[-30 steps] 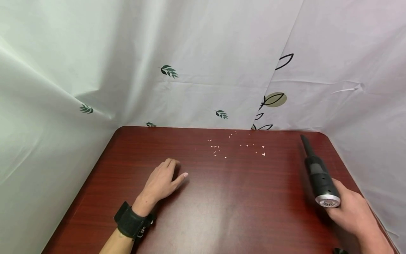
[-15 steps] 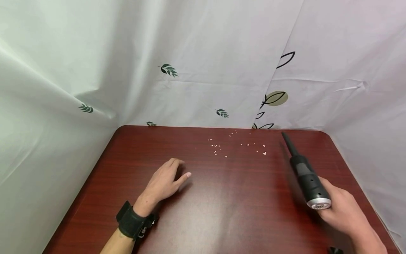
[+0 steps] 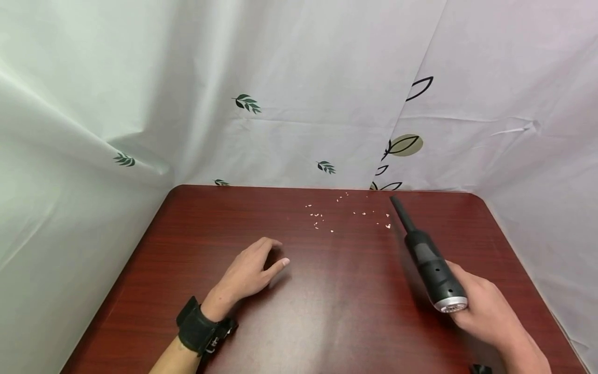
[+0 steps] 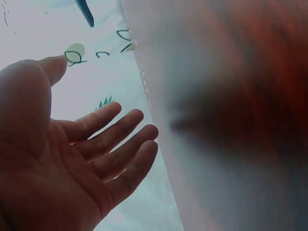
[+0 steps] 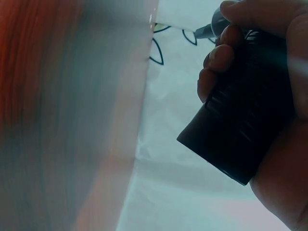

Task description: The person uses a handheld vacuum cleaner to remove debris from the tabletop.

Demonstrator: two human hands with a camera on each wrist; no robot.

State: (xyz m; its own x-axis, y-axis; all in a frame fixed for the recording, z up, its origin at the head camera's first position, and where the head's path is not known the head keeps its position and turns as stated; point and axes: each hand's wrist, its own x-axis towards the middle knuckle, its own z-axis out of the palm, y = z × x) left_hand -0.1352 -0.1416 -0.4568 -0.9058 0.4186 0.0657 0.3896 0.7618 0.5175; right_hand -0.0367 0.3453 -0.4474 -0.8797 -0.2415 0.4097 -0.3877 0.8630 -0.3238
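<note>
My right hand (image 3: 488, 306) grips a black handheld vacuum (image 3: 429, 262) with a long narrow nozzle and a silver vented rear end. Its nozzle points away and to the left, the tip just right of some white crumbs (image 3: 388, 226). In the right wrist view, my fingers curl round the thick black handle (image 5: 245, 106). My left hand (image 3: 247, 270) is held low over the left half of the table, holding nothing. The left wrist view shows its fingers (image 4: 127, 166) loosely extended and spread, the thumb apart from them.
More white crumbs (image 3: 316, 215) lie scattered toward the back of the reddish-brown table (image 3: 336, 301). White curtains (image 3: 289, 104) with leaf prints hang close behind the table and along both sides. A black strap (image 3: 196, 327) circles my left wrist.
The vacuum in my right hand has swung left, its nozzle tip coming from the back right corner to beside the crumbs. My left hand has shifted slightly right.
</note>
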